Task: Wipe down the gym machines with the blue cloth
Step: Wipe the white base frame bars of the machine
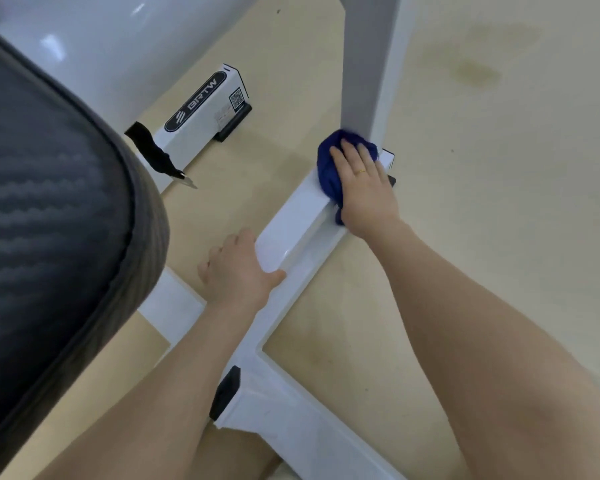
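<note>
A bunched blue cloth lies on the far end of a white floor rail of the gym machine, right at the foot of its grey upright post. My right hand lies flat on the cloth with straight fingers and presses it onto the rail. My left hand rests on the same rail nearer to me, thumb on top of it and fingers down over its left side.
A black padded seat fills the left side. Behind it lies another white base rail with a BRTW label and black rubber feet. Beige floor with stains spreads to the right. A black foot caps the near rail.
</note>
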Motion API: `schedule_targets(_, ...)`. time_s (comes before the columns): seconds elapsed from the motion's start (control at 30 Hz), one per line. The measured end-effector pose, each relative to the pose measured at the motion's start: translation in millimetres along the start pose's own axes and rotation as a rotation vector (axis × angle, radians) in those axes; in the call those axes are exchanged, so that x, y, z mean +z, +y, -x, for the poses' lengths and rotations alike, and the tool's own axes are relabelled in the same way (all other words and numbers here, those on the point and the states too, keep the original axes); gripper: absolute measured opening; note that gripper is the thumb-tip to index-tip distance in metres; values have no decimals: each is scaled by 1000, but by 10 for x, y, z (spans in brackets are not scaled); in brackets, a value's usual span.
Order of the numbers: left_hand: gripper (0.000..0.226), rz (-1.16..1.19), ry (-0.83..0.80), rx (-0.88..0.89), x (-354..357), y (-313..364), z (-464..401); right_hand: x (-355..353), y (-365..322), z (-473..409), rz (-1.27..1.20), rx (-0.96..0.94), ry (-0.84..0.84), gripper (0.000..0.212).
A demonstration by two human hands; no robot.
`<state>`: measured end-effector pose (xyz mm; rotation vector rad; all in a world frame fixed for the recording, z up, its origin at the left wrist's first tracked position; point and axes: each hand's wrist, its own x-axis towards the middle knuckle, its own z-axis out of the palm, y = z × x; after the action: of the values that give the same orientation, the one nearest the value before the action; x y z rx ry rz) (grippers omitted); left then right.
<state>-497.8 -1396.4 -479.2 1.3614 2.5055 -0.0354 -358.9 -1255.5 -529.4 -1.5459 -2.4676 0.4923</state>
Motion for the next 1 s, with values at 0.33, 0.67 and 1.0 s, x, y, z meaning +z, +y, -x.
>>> schedule_targets(0.33,52,54,-30,50,-48,-62,-14,412,-773,730,-1726,592,-12,66)
schedule_targets(0.67,43,129,103,141,84,-162,77,357,-944,935,-2154,1187,-348,29)
schedule_targets(1.0,47,255,1,111,74,-212,33,461,-916,880,-2214,1342,-213,24)
